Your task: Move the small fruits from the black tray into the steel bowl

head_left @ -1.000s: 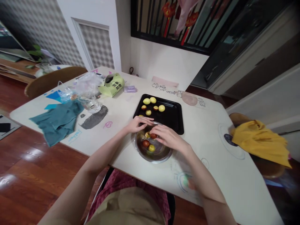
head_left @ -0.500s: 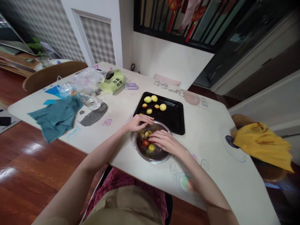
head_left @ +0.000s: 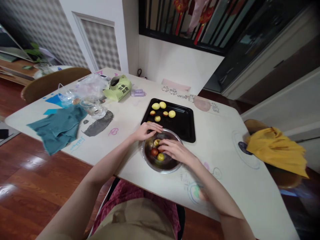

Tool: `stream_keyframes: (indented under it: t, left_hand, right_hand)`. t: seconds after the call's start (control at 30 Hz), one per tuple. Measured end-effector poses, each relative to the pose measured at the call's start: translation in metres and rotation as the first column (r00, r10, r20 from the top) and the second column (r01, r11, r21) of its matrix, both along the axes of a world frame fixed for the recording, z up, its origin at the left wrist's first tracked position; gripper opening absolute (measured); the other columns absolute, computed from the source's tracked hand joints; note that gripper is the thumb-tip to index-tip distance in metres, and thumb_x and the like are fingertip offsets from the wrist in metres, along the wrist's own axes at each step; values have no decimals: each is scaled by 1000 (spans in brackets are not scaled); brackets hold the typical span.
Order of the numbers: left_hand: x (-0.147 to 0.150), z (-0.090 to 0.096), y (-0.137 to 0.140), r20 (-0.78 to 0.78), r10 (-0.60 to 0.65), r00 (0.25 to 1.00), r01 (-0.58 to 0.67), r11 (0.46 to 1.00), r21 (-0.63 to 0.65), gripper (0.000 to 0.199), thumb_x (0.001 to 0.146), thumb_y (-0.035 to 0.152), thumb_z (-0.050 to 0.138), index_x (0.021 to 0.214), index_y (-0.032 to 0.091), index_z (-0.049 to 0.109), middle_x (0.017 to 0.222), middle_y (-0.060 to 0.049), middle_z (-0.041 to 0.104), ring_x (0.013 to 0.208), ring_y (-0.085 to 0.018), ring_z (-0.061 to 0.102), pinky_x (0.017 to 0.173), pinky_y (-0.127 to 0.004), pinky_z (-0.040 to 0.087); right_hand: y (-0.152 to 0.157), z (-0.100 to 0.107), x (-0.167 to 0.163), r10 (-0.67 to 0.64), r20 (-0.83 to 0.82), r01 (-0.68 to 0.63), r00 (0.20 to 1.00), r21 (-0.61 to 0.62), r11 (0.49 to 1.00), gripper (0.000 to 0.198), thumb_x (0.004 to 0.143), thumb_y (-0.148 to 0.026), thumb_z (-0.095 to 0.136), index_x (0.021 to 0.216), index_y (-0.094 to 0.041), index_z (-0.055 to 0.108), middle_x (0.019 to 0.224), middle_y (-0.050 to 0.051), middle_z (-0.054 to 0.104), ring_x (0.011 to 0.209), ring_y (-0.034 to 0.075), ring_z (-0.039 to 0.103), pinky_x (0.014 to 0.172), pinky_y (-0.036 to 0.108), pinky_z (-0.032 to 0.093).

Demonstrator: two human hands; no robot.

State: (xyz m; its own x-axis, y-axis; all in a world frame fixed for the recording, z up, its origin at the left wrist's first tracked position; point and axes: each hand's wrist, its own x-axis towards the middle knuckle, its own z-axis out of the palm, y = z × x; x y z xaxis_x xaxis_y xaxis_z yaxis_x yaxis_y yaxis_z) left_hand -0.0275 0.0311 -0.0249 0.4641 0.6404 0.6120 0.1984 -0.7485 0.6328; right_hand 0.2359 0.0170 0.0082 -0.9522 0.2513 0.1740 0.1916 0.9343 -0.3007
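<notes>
A shiny metal bowl [head_left: 165, 172] stands near the table's front edge, overlapping the tray's near corner. In it lie several small round fruits that look like jujubes: a red-brown fruit [head_left: 154, 152], a yellow-green fruit [head_left: 160, 157] and a mottled one [head_left: 157, 142]. My left hand [head_left: 147, 131] lies over the bowl's far left rim, fingers stretched out, holding nothing visible. Over the right side, my right hand [head_left: 175, 150] reaches in with fingers extended and slightly apart. Its fingertips are at the fruits, partly hiding a reddish one; any contact is unclear.
Behind the bowl, a black tray [head_left: 183, 125] carries several yellow-green and brownish fruits. Leftward are a teal cloth [head_left: 58, 128], a glass cup [head_left: 92, 108], a green carton [head_left: 118, 89] and a purple packet [head_left: 138, 93]. A yellow cloth [head_left: 277, 150] hangs on a chair at right.
The view has shifted slightly. My right hand's fingers have moved a little apart, showing more of the reddish fruit beneath them. My left hand stays on the rim.
</notes>
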Motion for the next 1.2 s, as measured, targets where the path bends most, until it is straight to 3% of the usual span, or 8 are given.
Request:
stream_keyframes:
  t: [0.23,0.33,0.47,0.6,0.8,1.03,1.2]
  left_hand:
    - [0,-3,0,14,13,1000,-13,1000,-21,30,106,32,56,114,20,82,118,-14,82,124,-29,73,108,-49,59]
    - [1,-5,0,29,133,991,-132,990,-47,32,107,33,53,124,20,78,126,-13,79,123,-27,73,108,-47,58]
    - [1,-11,4,67,382,922,-382,924,-19,37,110,30,44,136,20,69,133,-13,74,126,-24,69,112,-45,56]
    - [0,-20,11,21,513,858,-513,855,78,40,111,28,39,143,22,62,139,-13,68,132,-23,64,117,-46,52]
    - [1,-37,20,-194,550,812,-524,834,171,45,107,26,48,151,20,54,148,-15,63,143,-27,57,120,-49,49]
    - [11,-28,34,-348,560,751,-517,828,217,52,104,22,52,155,18,51,157,-17,57,151,-29,50,123,-50,43]
    - [19,-23,46,-474,500,724,-502,854,134,53,101,22,58,154,20,54,162,-17,52,153,-34,47,118,-55,46]
  right_hand:
    - [12,-1,9,-29,-90,26,995,-36,999,16,104,-27,64,117,-23,74,124,10,74,112,25,71,97,40,58]
    - [20,2,19,-134,-218,128,967,-41,991,16,104,-30,64,114,-25,75,118,9,75,108,26,72,95,43,58]
    - [18,-1,32,-324,-451,314,832,-100,944,17,106,-28,59,110,-25,76,110,9,76,104,25,70,93,45,59]
    - [3,-23,48,-447,-585,456,676,-145,878,20,106,-29,57,106,-25,76,104,9,76,101,26,71,90,46,60]
    - [-11,-54,60,-497,-588,528,638,-136,838,29,109,-30,47,111,-24,75,109,12,74,104,28,70,92,50,59]
    - [-6,-58,50,-545,-593,555,594,-188,810,36,111,-33,38,114,-22,72,108,12,72,104,28,67,92,48,58]
    - [-7,-59,51,-520,-611,552,596,-158,819,35,112,-33,37,113,-23,71,107,11,71,102,27,67,90,45,57]
